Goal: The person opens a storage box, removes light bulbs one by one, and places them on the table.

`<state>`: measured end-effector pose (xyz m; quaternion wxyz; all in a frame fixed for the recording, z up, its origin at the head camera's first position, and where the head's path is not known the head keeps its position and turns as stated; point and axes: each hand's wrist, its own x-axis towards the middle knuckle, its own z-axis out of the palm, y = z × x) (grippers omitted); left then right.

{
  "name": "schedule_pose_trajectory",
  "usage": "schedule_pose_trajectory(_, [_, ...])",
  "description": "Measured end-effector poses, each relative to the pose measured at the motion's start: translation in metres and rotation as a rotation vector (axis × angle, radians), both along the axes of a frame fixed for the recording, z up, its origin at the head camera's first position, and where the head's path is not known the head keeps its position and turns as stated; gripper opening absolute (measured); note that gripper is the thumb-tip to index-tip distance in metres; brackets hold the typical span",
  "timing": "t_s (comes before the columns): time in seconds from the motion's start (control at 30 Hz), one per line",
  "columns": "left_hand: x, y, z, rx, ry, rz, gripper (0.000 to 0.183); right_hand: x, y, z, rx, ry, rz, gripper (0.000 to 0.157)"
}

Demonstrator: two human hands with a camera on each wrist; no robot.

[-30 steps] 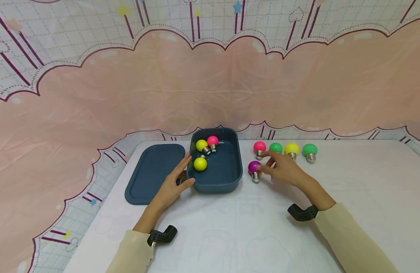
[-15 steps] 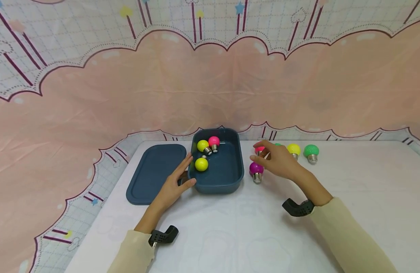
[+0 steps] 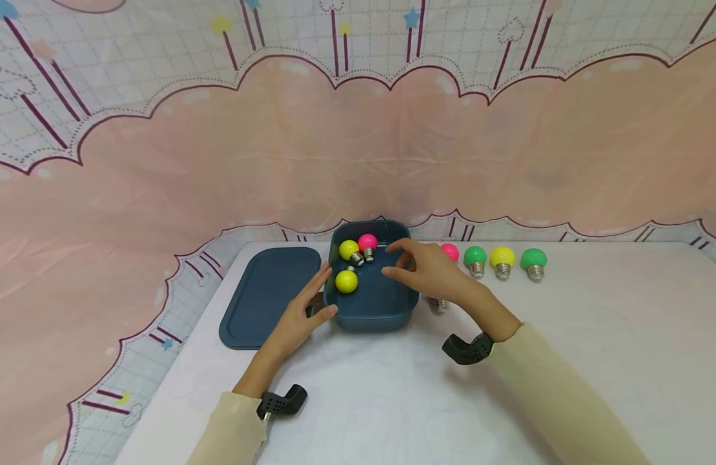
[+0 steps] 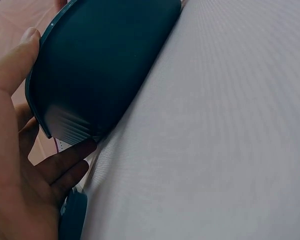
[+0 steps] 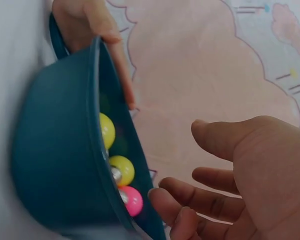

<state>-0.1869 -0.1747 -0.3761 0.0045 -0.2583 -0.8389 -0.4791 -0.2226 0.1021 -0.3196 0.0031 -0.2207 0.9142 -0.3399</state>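
Head view: The grip of the right hand [image 3: 430, 268] is positioned over the right side of a dark blue box [image 3: 372, 323], with thumb and fingertips apart. Three bulbs are contained in the box, to the left of these fingertips: a pink bulb [image 3: 367, 243] and a yellow bulb [image 3: 348, 249] close together towards the far end, and a second yellow bulb [image 3: 347, 282] nearer. The left wall of the box is met by the grip of the left hand [image 3: 296, 326], whose fingers are extended along it. Just outside the box, a bulb base [image 3: 439, 306] is partly covered by the right hand. Beyond that hand a row is formed by a partly hidden pink bulb [image 3: 450, 250], a green bulb [image 3: 476, 257], a yellow bulb [image 3: 502, 259] and a green bulb [image 3: 534, 261]. A flat blue lid [image 3: 265, 294] is laid left of the box. The counter [image 3: 387, 400] is covered in white, and a printed peach cloth [image 3: 392, 148] is hung behind. Beige sleeves [image 3: 561, 391] are worn.

Left wrist view: The thumb is placed at the box rim; the fingers are spread by the wall and base.

Right wrist view: Thumb and fingers are seen apart near the rim; whether the rim is touched cannot be told. Two yellow bulbs and a pink one are visible inside.
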Motion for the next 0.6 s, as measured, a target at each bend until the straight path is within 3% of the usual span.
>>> schedule_pose_trajectory(0.23, [-0.002,-0.001,-0.001,0.0,0.001,-0.002,0.067,-0.007,-0.019,-0.008,-0.002,-0.019,0.084,0.044])
schedule_pose_trajectory(0.47, [-0.02,-0.008,-0.029,0.0,0.008,0.012,0.069,-0.014,-0.035,-0.018,-0.015,-0.005,0.161,0.043])
schedule_pose_trajectory(0.6, [-0.022,-0.01,-0.034,0.003,0.017,0.007,0.069,-0.015,-0.042,-0.023,-0.019,-0.021,0.18,0.043])
